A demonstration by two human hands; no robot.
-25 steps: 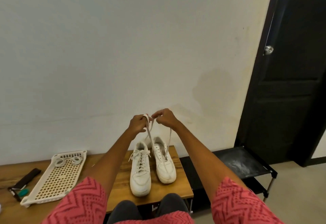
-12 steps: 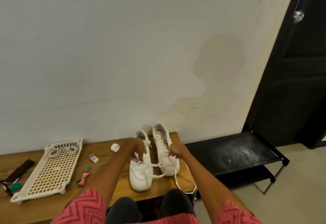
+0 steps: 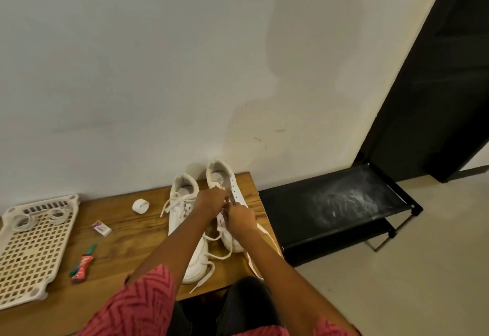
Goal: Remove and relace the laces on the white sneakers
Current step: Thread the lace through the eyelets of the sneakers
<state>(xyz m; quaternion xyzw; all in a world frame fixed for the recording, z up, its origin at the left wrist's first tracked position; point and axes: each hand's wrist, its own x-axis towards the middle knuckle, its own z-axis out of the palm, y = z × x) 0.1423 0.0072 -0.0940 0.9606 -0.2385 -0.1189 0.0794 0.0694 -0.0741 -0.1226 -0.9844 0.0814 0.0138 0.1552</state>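
Two white sneakers stand side by side on the wooden table point(image 3: 127, 245), toes toward me. The left sneaker point(image 3: 182, 198) is laced and tied. The right sneaker point(image 3: 225, 177) has bare upper eyelets. Its loose white lace point(image 3: 211, 256) trails across the table and over the front edge. My left hand point(image 3: 211, 202) and my right hand point(image 3: 239, 216) meet over the middle of the right sneaker, and each pinches the lace there. The fingertips and the eyelets under them are hidden.
A white perforated plastic tray point(image 3: 34, 251) with coiled cords lies at the left. A white tape roll point(image 3: 140, 205), a small packet point(image 3: 101, 227) and a red-green tube point(image 3: 83, 265) lie on the table. A black low rack point(image 3: 336, 206) stands to the right, beside a dark door point(image 3: 434, 92).
My hands came down from holding the lace up high to the right sneaker, then moved up its tongue. The view tilted downward.
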